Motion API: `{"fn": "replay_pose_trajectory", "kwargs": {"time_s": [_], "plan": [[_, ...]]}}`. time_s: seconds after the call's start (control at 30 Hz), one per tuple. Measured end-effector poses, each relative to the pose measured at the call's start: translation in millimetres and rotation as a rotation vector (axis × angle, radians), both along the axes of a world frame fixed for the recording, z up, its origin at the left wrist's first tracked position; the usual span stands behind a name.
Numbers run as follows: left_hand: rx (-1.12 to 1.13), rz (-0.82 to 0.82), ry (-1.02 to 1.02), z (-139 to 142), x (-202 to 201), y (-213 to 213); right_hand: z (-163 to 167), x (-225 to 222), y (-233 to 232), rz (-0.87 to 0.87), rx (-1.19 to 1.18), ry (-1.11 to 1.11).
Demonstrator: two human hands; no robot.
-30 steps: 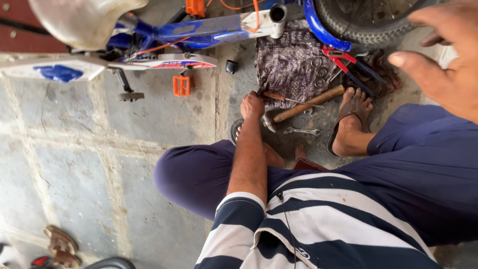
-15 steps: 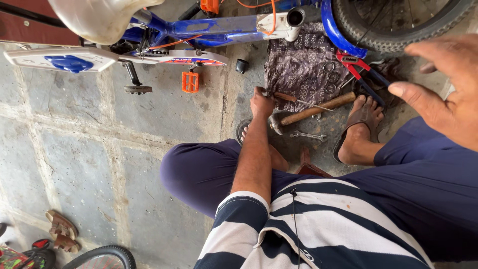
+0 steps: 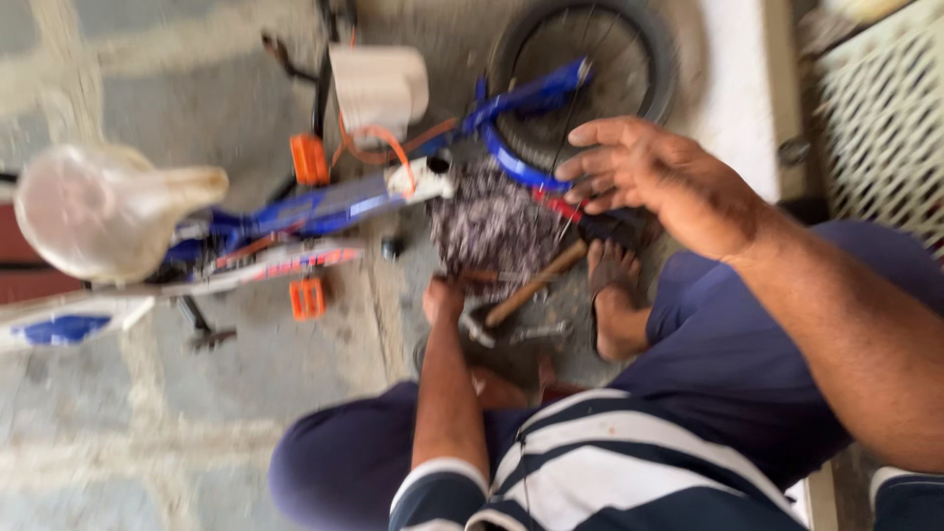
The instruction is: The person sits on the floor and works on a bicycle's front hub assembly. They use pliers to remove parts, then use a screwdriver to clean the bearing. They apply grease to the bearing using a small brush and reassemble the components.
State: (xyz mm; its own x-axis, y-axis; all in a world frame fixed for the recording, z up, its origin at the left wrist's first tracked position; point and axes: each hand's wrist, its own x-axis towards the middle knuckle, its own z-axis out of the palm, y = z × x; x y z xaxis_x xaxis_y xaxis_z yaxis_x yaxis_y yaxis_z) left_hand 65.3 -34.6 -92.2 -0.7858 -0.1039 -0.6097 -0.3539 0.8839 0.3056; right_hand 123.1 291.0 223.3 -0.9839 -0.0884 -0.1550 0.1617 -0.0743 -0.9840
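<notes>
— Fingers of the right hand: how do they stand in the head view?
— Spread and empty, raised over the blue bicycle frame and the black wheel, gripping nothing.
— And the left hand?
— Down on the paved floor, just beside a wooden-handled hammer and a metal wrench. Blur hides its fingers; I cannot tell whether they are closed.
— Where does the hammer lie?
— Between that hand and a sandalled foot, below a patterned rag.
— Anything else?
— A white saddle near the floor's left edge, with orange pedals beside the frame.
</notes>
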Motion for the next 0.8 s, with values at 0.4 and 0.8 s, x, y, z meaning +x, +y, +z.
{"fn": "replay_pose_trajectory", "kwargs": {"time_s": [0.4, 0.8], "plan": [[-0.013, -0.158, 0.202, 3, 2, 3, 1, 3, 10, -0.136, -0.300, -0.035], [-0.149, 0.020, 0.042, 21, 15, 13, 14, 0, -41, -0.188, 0.834, 0.537]]}}
